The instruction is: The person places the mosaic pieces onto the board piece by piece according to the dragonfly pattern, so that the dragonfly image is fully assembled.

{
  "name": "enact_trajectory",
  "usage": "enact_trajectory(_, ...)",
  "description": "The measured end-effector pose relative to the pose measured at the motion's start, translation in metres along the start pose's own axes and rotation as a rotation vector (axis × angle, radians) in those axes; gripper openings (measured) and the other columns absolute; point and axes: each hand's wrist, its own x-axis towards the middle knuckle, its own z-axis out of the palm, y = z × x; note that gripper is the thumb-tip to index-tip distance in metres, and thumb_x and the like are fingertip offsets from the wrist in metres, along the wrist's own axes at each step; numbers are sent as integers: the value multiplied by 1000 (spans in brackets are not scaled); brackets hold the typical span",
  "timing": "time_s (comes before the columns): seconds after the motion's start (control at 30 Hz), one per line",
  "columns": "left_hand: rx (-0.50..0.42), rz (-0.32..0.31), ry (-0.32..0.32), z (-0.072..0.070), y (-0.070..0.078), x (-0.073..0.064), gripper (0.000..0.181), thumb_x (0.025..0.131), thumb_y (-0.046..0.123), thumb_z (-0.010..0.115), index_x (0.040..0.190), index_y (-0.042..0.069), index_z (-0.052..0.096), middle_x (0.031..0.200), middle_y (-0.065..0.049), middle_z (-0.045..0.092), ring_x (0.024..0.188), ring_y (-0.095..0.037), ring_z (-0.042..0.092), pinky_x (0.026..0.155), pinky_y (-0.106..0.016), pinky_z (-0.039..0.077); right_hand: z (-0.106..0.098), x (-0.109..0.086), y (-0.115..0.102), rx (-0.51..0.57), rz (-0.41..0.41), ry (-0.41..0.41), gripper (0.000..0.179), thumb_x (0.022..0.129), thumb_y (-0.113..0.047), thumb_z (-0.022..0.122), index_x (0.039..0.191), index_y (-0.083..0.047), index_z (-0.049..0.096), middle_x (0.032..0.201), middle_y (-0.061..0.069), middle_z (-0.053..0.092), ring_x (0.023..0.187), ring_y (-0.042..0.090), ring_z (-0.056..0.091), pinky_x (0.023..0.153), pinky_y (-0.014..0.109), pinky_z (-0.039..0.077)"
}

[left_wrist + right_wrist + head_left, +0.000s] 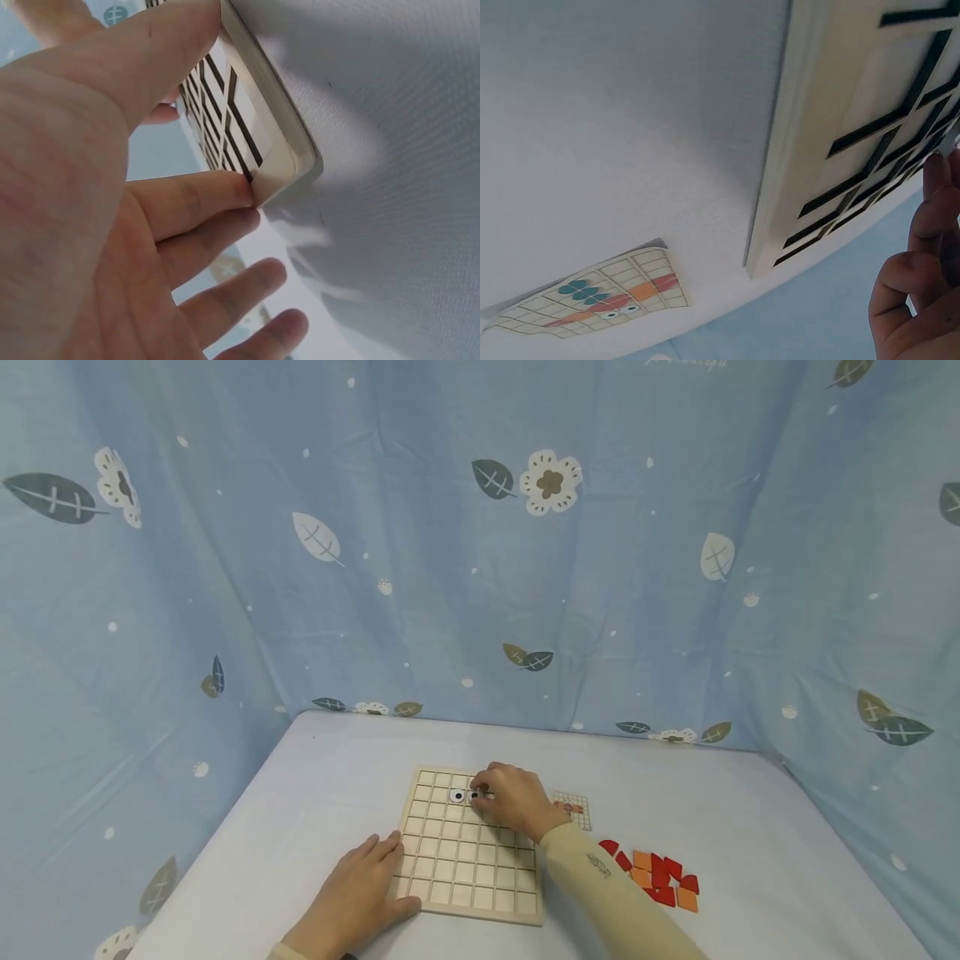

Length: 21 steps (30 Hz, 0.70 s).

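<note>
A wooden grid board lies on the table, its cells mostly bare. My left hand rests at its near-left corner. In the left wrist view, the thumb and index finger touch the board's edges, fingers fairly straight. Toward the board's far side, a round white eye tile with a black pupil sits in a cell. Just right of it, my right hand pinches a second eye tile, partly covered by the fingers. The right wrist view shows curled fingers over the board; the tile there is mostly hidden.
A small pattern card with a printed grid and coloured figure lies right of the board. Several red pieces and orange pieces are piled nearer, beside my right forearm. A blue patterned curtain surrounds the white table.
</note>
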Motion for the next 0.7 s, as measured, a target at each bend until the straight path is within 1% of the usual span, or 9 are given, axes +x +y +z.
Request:
enact_trajectory(0.3,-3,3,3,0,0,1,85,82,53,79,134,-10,59,147,-23,51,133,-49,46,109,-63,40,2,6,1,8,26,-49,23,90,-34,79,110,-23,78,95,-11,66,86,6,64,73,30,58)
enact_trajectory(0.53,-4,8,-3,-1,1,2,85,81,53,79,134,-10,59,147,-24,51,133,-49,47,109,-62,40,0,7,-1,72,74,-78,24,89,-29,80,111,-19,79,96,-8,67,89,8,65,77,31,59)
enact_trajectory(0.7,-9,3,-7,-1,1,2,84,82,52,80,134,-11,59,147,-24,51,133,-49,46,109,-62,39,-1,5,-4,108,87,-77,23,89,-25,81,111,-17,79,97,-5,68,88,10,65,76,30,59)
